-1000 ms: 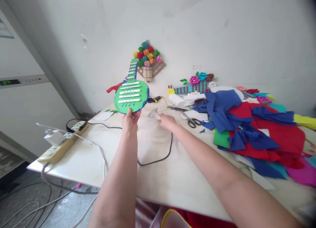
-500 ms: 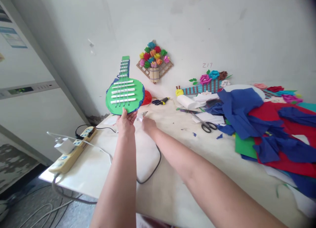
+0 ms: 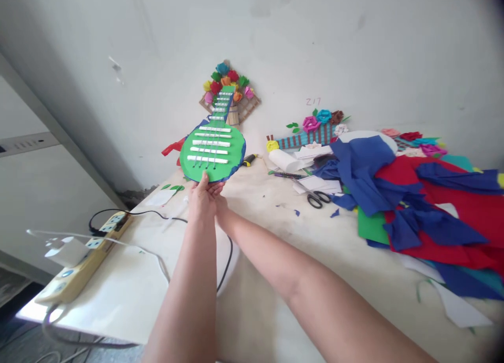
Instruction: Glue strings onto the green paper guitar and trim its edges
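Observation:
My left hand (image 3: 203, 198) grips the lower edge of a green and blue paper lute (image 3: 212, 145), thumb on the front and fingers behind. White strips cross its round body and neck, with thin strings running over them. The lute is held up above the table (image 3: 255, 279), its neck leaning right in front of the wall decoration. Behind my left wrist is my right hand (image 3: 221, 208), low over the table; its fingers are hidden. A black cord (image 3: 228, 260) runs out from beneath my right forearm.
A power strip (image 3: 84, 260) with a white plug lies along the left edge. Scissors (image 3: 318, 198), pens and white paper lie right of centre. A heap of blue and red sheets (image 3: 394, 179) covers the right side. A flower basket decoration (image 3: 246, 108) hangs on the wall.
The view has turned right. My left hand has moved the lute right, over the flower decoration and in front of my right hand. The white thing seen at my right hand earlier is now hidden.

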A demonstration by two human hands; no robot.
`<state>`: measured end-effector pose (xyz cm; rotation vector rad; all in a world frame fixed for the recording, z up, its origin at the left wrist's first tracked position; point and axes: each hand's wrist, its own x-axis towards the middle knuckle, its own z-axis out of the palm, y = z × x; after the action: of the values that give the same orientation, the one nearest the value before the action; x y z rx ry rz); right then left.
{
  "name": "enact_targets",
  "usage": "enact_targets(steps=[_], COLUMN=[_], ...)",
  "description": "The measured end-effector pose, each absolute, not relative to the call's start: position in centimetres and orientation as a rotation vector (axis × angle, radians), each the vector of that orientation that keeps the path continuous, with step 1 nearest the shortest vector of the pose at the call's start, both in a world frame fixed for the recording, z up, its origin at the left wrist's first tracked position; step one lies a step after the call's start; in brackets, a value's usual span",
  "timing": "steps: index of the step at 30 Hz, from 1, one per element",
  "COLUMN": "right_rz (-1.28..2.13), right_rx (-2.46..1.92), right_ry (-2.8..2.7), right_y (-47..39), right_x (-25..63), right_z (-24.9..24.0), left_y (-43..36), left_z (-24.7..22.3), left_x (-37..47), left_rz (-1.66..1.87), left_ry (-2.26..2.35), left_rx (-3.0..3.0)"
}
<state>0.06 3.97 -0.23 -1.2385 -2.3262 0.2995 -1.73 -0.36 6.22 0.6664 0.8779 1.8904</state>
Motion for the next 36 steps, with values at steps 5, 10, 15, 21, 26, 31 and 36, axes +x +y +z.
enact_targets(steps=[5, 10, 15, 21, 26, 31, 36], right_rz=[0.199, 0.192, 0.211, 0.005, -0.178, -0.132, -0.005], right_rx=[-1.361, -1.714, -1.869, -1.760, -1.830, -2.213, -2.326], right_ry=[-2.403, -2.411, -2.280, -2.279, -2.113, -1.836, -1.881], right_y=[3.6, 3.2, 1.6, -0.2, -0.6, 0.1, 0.2], right_x=[7.0, 15.6, 20.4, 21.5, 23.6, 27.7, 29.1], right_z=[-1.3, -2.0, -2.5, -2.3, 0.3, 2.2, 1.9], left_y=[0.2, 0.7, 0.9, 1.6, 1.0, 0.3, 0.4], left_z=[4.8, 2.1, -0.2, -1.2, -1.1, -0.7, -0.5], left_x=[1.3, 5.6, 8.6, 4.9, 0.2, -0.4, 0.0], left_rz=[1.858, 1.759, 1.706, 1.654, 1.613, 1.482, 1.324], left_ry=[0.745, 0.711, 0.771, 0.937, 1.010, 1.033, 1.087], left_rx=[0.586, 0.472, 0.529, 0.770, 0.863, 0.923, 0.974])
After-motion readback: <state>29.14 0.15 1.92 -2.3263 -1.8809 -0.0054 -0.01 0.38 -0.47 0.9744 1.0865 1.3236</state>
